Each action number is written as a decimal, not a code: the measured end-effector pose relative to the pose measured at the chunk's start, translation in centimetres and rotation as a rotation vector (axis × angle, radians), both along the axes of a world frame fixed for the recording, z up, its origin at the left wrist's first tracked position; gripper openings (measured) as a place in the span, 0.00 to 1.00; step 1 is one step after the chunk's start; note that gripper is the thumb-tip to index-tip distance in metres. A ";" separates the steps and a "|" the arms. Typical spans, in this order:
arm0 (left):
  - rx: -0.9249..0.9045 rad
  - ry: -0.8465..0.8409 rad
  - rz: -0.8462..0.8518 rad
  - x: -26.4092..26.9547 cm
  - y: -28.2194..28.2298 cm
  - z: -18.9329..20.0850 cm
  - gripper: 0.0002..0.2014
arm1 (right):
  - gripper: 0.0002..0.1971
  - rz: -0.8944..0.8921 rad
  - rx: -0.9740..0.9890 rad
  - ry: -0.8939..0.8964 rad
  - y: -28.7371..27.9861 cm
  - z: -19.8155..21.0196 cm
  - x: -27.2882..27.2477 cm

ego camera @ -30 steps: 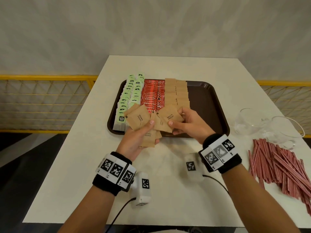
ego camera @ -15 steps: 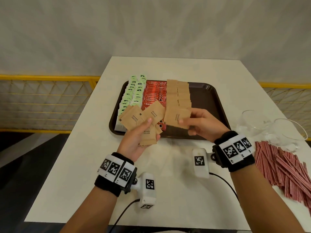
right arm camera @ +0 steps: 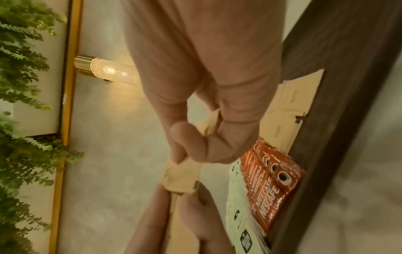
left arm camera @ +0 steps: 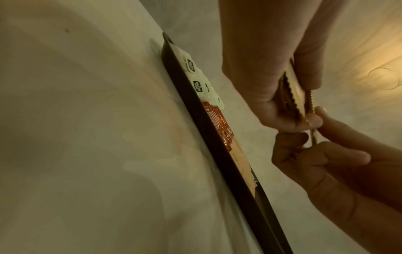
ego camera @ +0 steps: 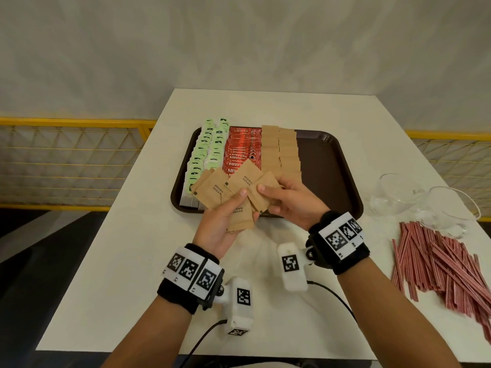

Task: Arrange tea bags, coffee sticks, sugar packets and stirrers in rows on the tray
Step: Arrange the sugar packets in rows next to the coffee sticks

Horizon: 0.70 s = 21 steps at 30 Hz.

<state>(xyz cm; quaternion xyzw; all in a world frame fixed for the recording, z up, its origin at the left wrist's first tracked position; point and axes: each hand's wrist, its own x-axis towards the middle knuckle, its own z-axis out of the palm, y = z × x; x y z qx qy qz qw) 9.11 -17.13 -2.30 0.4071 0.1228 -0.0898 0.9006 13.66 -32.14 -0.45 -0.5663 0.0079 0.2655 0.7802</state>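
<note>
Brown paper sugar packets (ego camera: 240, 191), fanned in left hand (ego camera: 221, 224) above near edge of dark brown plastic tray (ego camera: 326, 166), right hand (ego camera: 289, 200) pinching one; loose fan may slip, scattering onto laid rows.

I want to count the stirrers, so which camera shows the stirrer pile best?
The head view: the red striped stirrers lie in a loose pile on the table, right of the tray. Neither wrist view shows them.
</note>
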 end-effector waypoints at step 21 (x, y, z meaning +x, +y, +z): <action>0.116 0.008 0.022 0.0 1.0 -0.8 0.08 | 0.38 0.189 -1.180 -0.186 -3.8 -0.4 8.6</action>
